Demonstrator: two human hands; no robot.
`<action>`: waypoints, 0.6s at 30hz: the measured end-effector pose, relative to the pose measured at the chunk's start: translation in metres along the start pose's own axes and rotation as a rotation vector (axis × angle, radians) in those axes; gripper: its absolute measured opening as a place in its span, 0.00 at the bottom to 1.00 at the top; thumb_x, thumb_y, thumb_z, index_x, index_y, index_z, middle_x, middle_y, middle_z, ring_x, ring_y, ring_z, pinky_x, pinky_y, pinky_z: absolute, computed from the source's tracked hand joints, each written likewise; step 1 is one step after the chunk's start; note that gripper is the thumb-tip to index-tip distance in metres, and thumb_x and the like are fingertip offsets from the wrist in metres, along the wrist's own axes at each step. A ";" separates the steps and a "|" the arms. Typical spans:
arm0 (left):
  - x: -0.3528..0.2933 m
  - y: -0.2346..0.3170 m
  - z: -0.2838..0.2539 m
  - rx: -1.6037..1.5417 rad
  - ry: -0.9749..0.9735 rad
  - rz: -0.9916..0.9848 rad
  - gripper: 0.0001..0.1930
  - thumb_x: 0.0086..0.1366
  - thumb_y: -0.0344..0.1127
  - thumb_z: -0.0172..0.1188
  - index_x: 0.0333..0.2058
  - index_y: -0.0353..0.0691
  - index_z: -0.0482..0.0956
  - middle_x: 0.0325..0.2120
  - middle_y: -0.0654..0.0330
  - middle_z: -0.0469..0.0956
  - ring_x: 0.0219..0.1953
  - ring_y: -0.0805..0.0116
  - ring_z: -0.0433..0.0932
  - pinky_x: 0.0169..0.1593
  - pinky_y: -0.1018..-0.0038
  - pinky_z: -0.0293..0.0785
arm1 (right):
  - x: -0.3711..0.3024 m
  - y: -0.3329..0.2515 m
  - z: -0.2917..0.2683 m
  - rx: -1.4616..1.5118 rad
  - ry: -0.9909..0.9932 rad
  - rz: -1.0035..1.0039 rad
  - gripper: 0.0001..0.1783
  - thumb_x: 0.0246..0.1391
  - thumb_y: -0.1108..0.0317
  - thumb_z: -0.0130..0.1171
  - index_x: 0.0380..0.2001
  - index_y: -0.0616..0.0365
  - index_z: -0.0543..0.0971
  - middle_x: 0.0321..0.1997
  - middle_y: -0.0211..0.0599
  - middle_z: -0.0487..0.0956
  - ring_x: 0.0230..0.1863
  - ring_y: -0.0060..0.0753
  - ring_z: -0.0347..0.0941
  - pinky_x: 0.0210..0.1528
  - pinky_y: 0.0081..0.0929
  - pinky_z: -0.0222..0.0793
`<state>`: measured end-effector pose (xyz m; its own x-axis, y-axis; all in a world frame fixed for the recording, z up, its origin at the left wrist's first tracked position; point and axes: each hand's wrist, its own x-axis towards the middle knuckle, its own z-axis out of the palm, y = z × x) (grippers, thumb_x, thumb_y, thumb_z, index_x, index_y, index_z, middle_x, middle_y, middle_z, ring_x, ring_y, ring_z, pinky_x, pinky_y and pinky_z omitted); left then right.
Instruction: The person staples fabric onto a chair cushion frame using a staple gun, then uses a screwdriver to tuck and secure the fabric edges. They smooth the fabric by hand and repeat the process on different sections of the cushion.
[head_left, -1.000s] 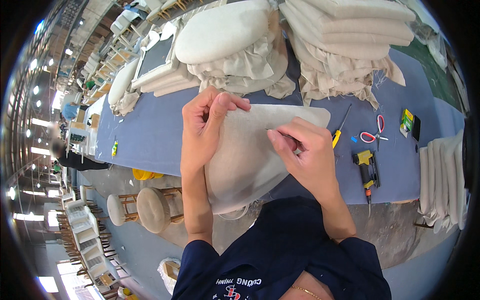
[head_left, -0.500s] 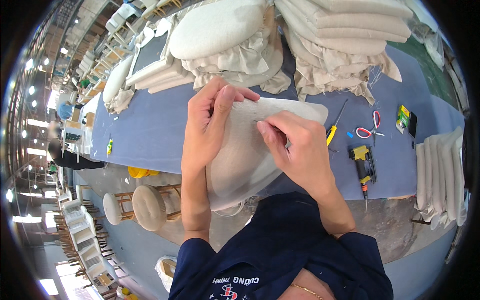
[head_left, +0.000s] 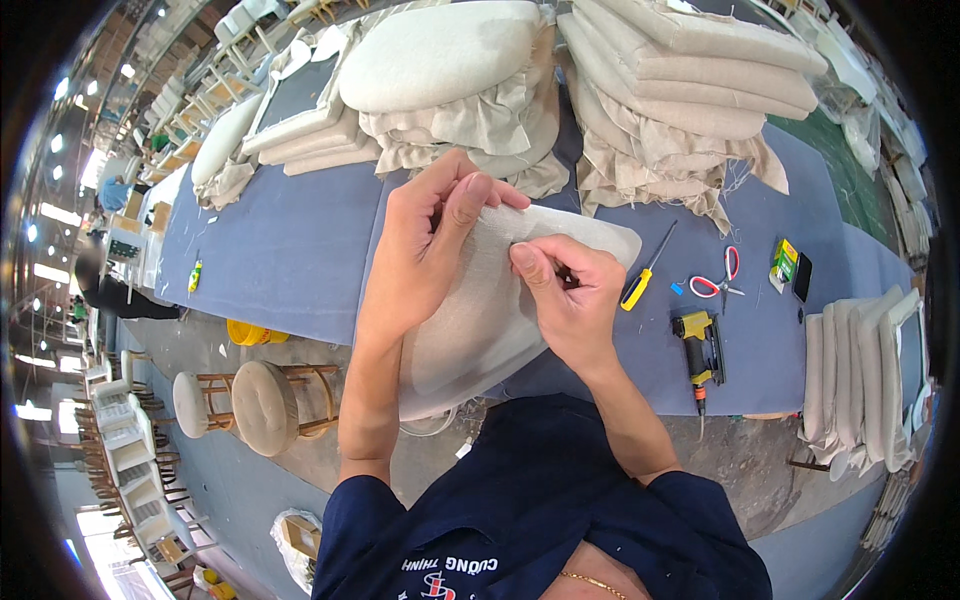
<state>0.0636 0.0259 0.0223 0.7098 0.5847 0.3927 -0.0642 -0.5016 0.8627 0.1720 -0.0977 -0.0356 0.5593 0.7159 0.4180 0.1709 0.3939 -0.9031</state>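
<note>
A beige fabric-covered cushion (head_left: 470, 330) lies tilted in front of me, its near end hanging past the blue table's edge. My left hand (head_left: 440, 240) is curled closed at its far edge, the thumb bent in and the fingertips on the fabric. My right hand (head_left: 570, 295) is closed in a pinch, thumb against forefinger, right at the cushion's upper face. Whatever lies between those fingertips is too small to make out. Nearest to the right hand on the table is a yellow-handled screwdriver-like tool (head_left: 636, 289) with a long thin shaft.
Red-handled scissors (head_left: 708, 288), a yellow and black staple gun (head_left: 695, 348), a small green and yellow box (head_left: 784, 262) and a black phone (head_left: 803, 278) lie rightward. Stacked beige cushions (head_left: 440, 60) stand at the back; more cushions (head_left: 865, 370) stand at far right. Round stools (head_left: 266, 408) are left.
My right hand has shifted slightly left and its pinch has turned a little over the cushion. The left hand keeps its place at the far edge. The whole view has shifted slightly.
</note>
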 end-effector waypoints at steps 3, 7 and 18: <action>0.000 -0.002 -0.003 0.005 0.007 0.002 0.16 0.78 0.39 0.51 0.33 0.34 0.74 0.31 0.60 0.83 0.28 0.79 0.60 0.32 0.77 0.61 | 0.009 -0.005 -0.009 -0.086 -0.134 0.042 0.11 0.63 0.67 0.64 0.31 0.65 0.82 0.17 0.29 0.69 0.20 0.17 0.59 0.22 0.22 0.54; 0.001 -0.007 -0.001 -0.017 0.010 0.022 0.15 0.77 0.39 0.51 0.34 0.34 0.76 0.29 0.63 0.82 0.27 0.79 0.59 0.31 0.78 0.60 | 0.016 -0.016 -0.030 -0.207 -0.217 0.033 0.11 0.65 0.67 0.61 0.33 0.65 0.81 0.19 0.26 0.72 0.21 0.15 0.60 0.23 0.22 0.56; 0.004 0.012 -0.006 0.072 -0.086 -0.123 0.06 0.66 0.29 0.63 0.35 0.38 0.74 0.40 0.62 0.84 0.33 0.80 0.69 0.39 0.80 0.66 | 0.027 -0.036 -0.043 0.019 0.260 -0.450 0.14 0.72 0.63 0.52 0.41 0.67 0.72 0.27 0.43 0.81 0.27 0.23 0.75 0.27 0.17 0.67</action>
<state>0.0616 0.0261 0.0366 0.7670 0.5892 0.2541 0.0750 -0.4756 0.8764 0.2157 -0.1172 0.0036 0.6173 0.3070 0.7244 0.4277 0.6418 -0.6365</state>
